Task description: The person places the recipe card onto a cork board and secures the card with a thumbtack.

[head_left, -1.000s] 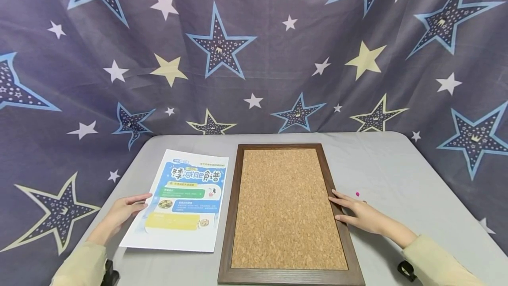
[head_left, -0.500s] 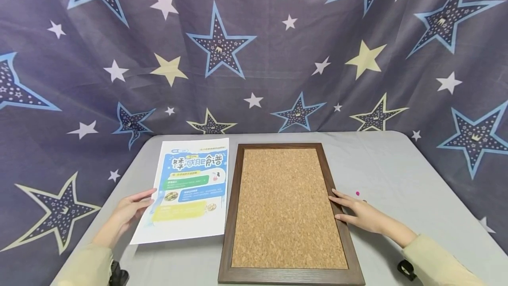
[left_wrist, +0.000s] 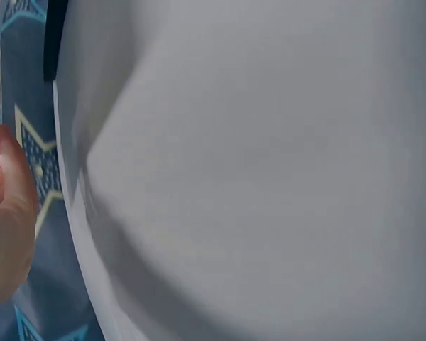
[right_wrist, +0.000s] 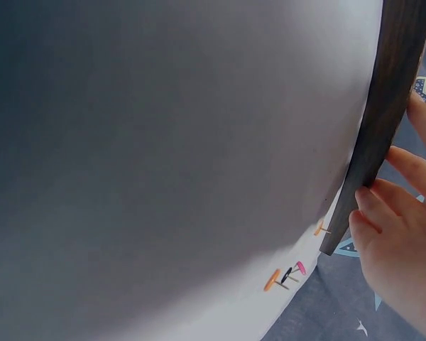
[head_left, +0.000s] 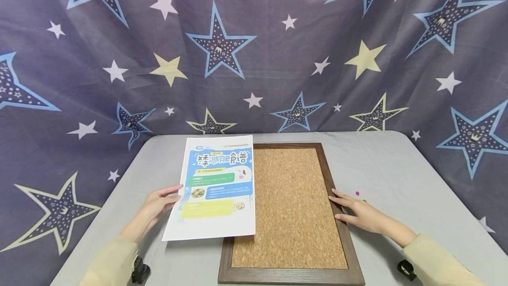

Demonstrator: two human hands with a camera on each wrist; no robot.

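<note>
A printed poster (head_left: 214,228) with blue, green and yellow panels is lifted off the table. My left hand (head_left: 158,206) pinches it at its left edge, fingers on the near face; the thumb's grip behind is hidden. The poster's right part overlaps the left side of a cork board (head_left: 293,206) in a dark brown wooden frame. My right hand (head_left: 363,215) rests on the right side of that frame, fingers extended over the wood. In the right wrist view, the fingers touch the frame (right_wrist: 383,92) along its edge.
Several push pins lie beyond the right hand; a pink pin (right_wrist: 300,268) and an orange pin (right_wrist: 272,280) show in the right wrist view. The table (head_left: 381,158) has a grey cloth. A star-patterned curtain (head_left: 254,56) hangs behind it.
My left hand has raised the poster from the left of the board and carried it right, so it now covers part of the cork and frame. My right hand has stayed still.
</note>
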